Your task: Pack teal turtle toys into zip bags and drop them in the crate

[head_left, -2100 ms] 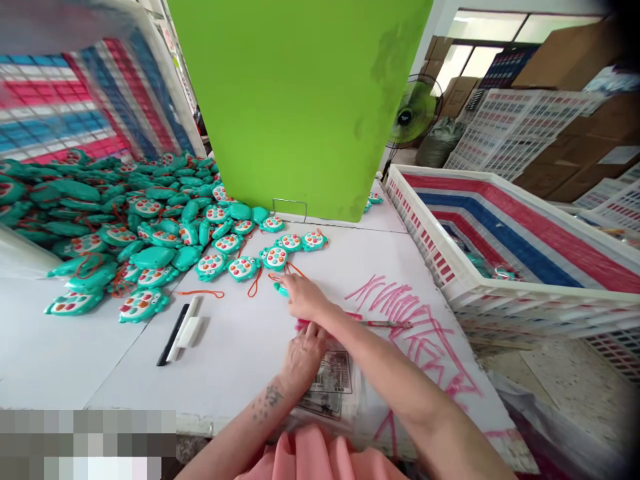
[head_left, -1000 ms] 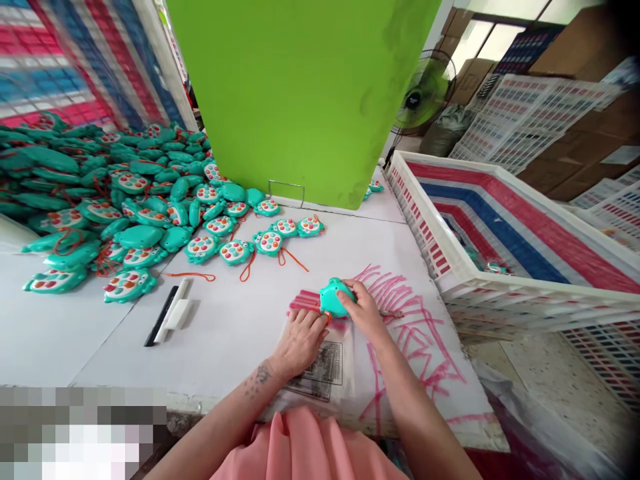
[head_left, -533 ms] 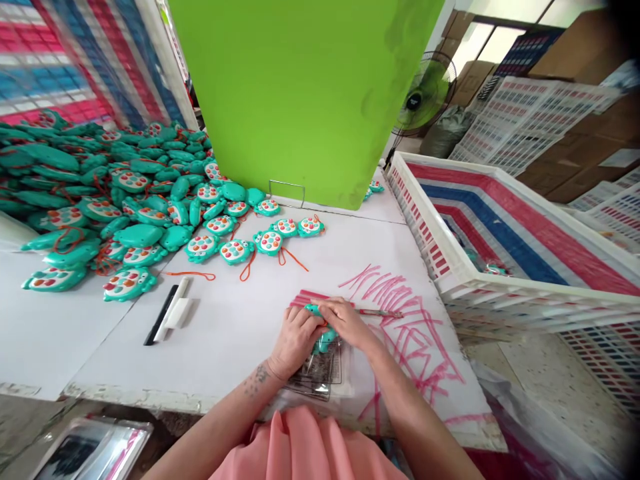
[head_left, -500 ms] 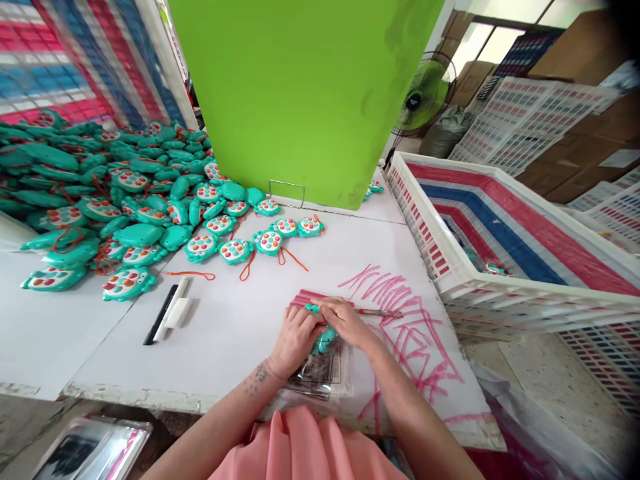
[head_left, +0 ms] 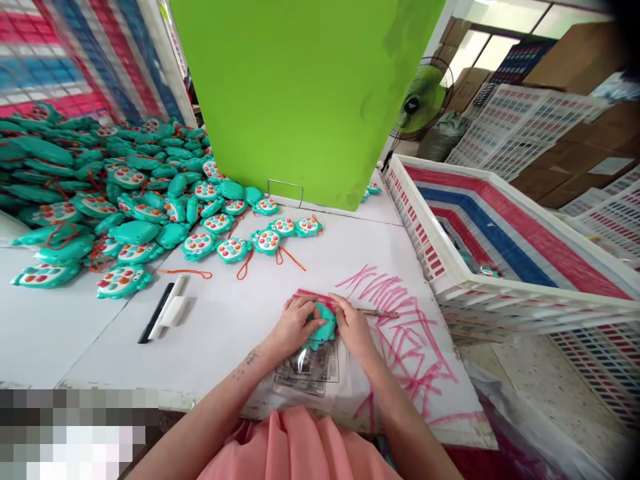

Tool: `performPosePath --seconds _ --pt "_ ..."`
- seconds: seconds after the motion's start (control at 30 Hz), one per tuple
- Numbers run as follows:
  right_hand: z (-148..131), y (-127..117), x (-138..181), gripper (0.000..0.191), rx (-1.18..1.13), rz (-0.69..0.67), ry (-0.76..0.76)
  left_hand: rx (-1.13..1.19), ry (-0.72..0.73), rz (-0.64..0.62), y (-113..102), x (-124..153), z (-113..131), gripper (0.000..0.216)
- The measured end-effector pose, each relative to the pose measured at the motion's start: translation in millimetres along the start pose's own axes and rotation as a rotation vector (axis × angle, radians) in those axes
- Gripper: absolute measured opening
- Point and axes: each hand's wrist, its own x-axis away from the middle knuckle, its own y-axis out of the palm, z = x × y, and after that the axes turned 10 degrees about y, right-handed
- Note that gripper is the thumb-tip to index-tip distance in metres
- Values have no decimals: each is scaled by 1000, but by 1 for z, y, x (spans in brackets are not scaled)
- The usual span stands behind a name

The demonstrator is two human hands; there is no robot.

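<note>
Between my two hands a teal crab-shaped toy (head_left: pixel 326 321) lies with its plain back up, at the front of the table. My left hand (head_left: pixel 294 325) grips its left side, the thumb across the shell. At the right edge, my right hand (head_left: pixel 353 328) holds it with bent fingers. Under and just in front of the toy is a clear plastic bag (head_left: pixel 313 373) with black print; I cannot tell whether the toy is partly inside. Behind my hands lie pink strips (head_left: pixel 316 295), and a thin pen-like tool (head_left: pixel 379 313) points right.
Several teal toys with coloured buttons (head_left: pixel 233 249) lie further back, beside a large heap (head_left: pixel 135 233) at left. A black marker (head_left: pixel 156 313) and a white one (head_left: pixel 170 308) rest at left. A green board (head_left: pixel 305 100) stands behind; a white crate (head_left: pixel 480 283) is at right.
My hands have moved slightly apart around the toy, so more of its teal back shows. More of the printed bag is uncovered. The view has shifted slightly.
</note>
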Motion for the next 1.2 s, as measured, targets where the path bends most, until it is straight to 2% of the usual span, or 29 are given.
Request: performPosePath --seconds 0.13,0.2,0.3,0.37,0.43,0.5,0.6,0.67,0.77,0.83,0.93,1.03,1.2 --pt "-9 4 7 42 -119 94 3 -76 -96 -84 -12 -3 10 14" --pt "-12 4 10 41 -202 103 -1 -82 -121 -79 -15 0 16 14" --pt "-15 6 13 42 -344 60 27 -34 -126 102 -17 10 19 13" --pt "-17 7 15 43 -420 36 43 70 -176 262 -18 18 15 25" --pt "-19 8 16 45 -463 30 49 240 -295 348 -18 24 8 40" --pt "-20 9 17 46 -480 30 48 423 -416 334 -17 27 2 48" --pt "-20 8 16 45 -429 49 19 619 -470 198 -13 27 -1 38" --pt "-18 3 15 42 -297 112 -82 646 -471 119 -9 25 2 32" --pt "-16 -3 8 34 -5 241 -398 601 -511 162 -7 23 6 26" --pt "-18 -4 1 27 110 224 -593 586 -528 183 -8 22 7 22" --pt "-23 3 -4 32 208 159 -798 544 -484 156 -12 22 7 23" --pt "-29 12 -4 44 355 177 -907 415 -361 60 -16 23 9 30" --pt "-34 17 -4 53 506 238 -963 165 -264 -110 -22 18 9 30"
